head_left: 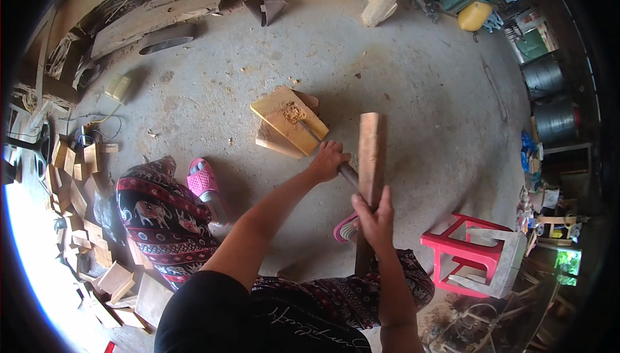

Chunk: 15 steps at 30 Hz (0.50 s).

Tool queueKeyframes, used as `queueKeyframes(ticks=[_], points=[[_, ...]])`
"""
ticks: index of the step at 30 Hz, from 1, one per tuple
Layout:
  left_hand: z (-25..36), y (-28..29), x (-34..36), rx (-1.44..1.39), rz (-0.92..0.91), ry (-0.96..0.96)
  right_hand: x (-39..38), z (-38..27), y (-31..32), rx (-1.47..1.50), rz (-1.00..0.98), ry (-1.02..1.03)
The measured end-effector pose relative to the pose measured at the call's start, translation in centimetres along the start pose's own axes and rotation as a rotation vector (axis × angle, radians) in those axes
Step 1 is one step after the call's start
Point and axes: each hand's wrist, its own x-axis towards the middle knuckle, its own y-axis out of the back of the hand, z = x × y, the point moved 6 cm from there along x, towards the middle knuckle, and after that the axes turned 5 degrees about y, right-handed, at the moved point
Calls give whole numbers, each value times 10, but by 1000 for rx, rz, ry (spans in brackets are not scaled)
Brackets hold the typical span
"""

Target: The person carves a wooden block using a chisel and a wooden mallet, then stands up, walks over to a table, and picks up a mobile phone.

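My left hand point(328, 160) is closed round a chisel point(310, 131); its dark handle sticks out past my fist toward the lower right. The blade slants down to a yellowish wooden board point(274, 109), where curled shavings point(294, 112) lie round the tip. Beneath the board, at a different angle, is another wooden block point(274, 141). In my right hand point(378, 220) is a long squared wooden club point(371, 149), gripped near its lower part. The club stands beside the chisel handle's end; whether the two touch, I cannot tell.
Pink sandals point(204, 180) are on my feet, either side of the work. To the right sits a red plastic stool point(462, 253), lying tilted. Several wood offcuts point(81, 201) pile up at left. Planks point(161, 20) line the far side, and wire spools point(555, 120) stand at far right.
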Motion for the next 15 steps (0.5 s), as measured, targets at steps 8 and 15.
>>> queueKeyframes(ticks=[8, 15], points=[[27, 48, 5, -143, 16, 35, -7, -18, 34, 417, 199, -194], [21, 53, 13, -132, -66, -15, -16, -20, 29, 437, 149, -219]])
